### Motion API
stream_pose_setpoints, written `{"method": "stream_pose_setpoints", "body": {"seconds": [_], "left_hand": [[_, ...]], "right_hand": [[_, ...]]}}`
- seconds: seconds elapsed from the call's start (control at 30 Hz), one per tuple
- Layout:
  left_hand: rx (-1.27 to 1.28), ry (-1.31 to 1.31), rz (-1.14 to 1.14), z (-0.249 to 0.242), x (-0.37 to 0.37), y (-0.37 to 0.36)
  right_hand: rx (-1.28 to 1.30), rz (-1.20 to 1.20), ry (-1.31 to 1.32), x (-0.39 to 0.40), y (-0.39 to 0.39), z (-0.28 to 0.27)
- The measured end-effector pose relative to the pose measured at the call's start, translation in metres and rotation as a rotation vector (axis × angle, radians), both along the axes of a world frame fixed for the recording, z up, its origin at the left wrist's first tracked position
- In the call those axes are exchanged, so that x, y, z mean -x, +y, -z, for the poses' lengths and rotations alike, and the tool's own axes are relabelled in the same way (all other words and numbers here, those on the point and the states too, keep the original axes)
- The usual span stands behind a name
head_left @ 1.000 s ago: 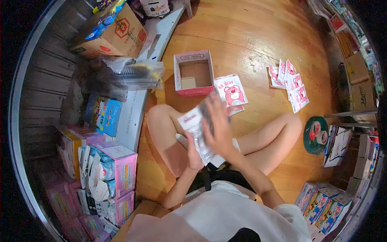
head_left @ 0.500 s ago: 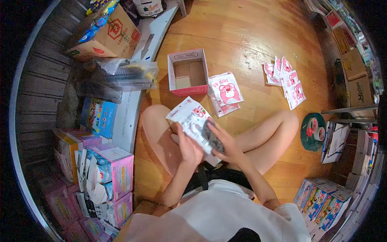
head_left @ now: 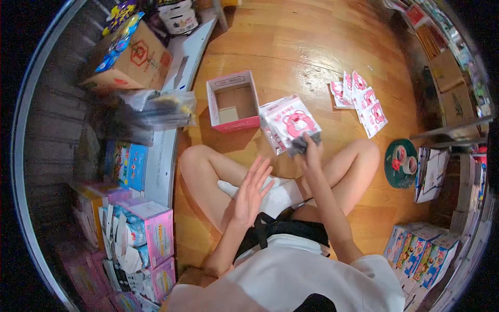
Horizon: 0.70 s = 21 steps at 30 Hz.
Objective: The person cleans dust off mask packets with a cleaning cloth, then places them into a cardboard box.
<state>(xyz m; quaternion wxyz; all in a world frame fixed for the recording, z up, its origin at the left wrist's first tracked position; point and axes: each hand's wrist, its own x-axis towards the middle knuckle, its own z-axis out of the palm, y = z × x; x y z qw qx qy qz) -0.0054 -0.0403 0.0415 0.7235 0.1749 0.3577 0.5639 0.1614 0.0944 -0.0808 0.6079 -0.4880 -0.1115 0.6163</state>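
Note:
My left hand (head_left: 250,195) is raised over my lap, fingers spread and nothing in it. My right hand (head_left: 312,153) is closed on a crumpled dark grey cloth (head_left: 304,143), right at the lower edge of a white packet (head_left: 291,115) printed with a pink bear. This packet overlaps other packets (head_left: 273,139) in a pile on the wooden floor. Just left of the pile stands an open pink and white carton (head_left: 236,122), its flaps out of view and its brown inside showing.
More bear packets (head_left: 370,108) lie fanned out on the floor at the right. Beyond my right knee, a green round tray (head_left: 397,179) holds tape rolls. Shelves with boxes (head_left: 158,234) line the left side; stacked cartons (head_left: 421,255) stand at the right.
The packet has gone from my lap forward onto the pile, its bear side now facing up. My left hand has let go of it and opened. My right hand has reached forward.

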Motion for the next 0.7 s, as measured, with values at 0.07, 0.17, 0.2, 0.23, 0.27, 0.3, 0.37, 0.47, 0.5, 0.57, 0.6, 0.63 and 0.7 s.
{"method": "stream_pose_setpoints", "body": {"seconds": [0.07, 0.17, 0.2, 0.23, 0.27, 0.3, 0.37, 0.47, 0.5, 0.57, 0.6, 0.63, 0.7], "left_hand": [[0.007, 0.014, 0.013, 0.003, 0.006, -0.002], [0.054, 0.046, -0.012, 0.002, 0.010, -0.004], [0.062, 0.051, -0.020, 0.002, 0.012, -0.005], [0.069, 0.051, -0.025, 0.003, 0.014, -0.005], [0.076, 0.050, -0.031, 0.005, 0.015, -0.006], [0.083, 0.048, -0.036, 0.007, 0.015, -0.005], [0.106, 0.050, -0.029, 0.011, 0.012, -0.004], [0.142, 0.039, 0.005, 0.014, 0.004, 0.001], [0.155, 0.034, 0.018, 0.014, 0.001, 0.003], [0.151, 0.038, 0.047, 0.011, -0.005, 0.007], [0.149, 0.040, 0.058, 0.009, -0.007, 0.009], [0.150, 0.059, 0.071, 0.008, -0.009, 0.009], [0.147, 0.099, 0.094, 0.005, -0.010, 0.010]], "right_hand": [[0.046, 0.030, 0.084, 0.016, 0.009, 0.026], [0.285, -0.170, 0.101, 0.019, -0.005, 0.020], [0.282, -0.205, 0.092, 0.013, -0.016, 0.009], [0.277, -0.241, 0.083, 0.004, -0.028, -0.012], [0.272, -0.279, 0.073, -0.007, -0.034, -0.031], [0.232, -0.343, -0.023, -0.025, -0.035, -0.045], [0.161, -0.300, -0.233, -0.063, -0.034, -0.085], [0.003, -0.069, -0.665, -0.139, 0.008, -0.117], [-0.147, 0.016, -0.668, -0.168, 0.029, -0.112], [-0.275, 0.167, -1.382, -0.238, 0.078, -0.085], [-0.214, 0.088, -1.473, -0.271, 0.094, -0.067], [-0.154, 0.008, -1.561, -0.304, 0.109, -0.032], [-0.141, -0.152, -1.708, -0.333, 0.118, 0.024]]}}
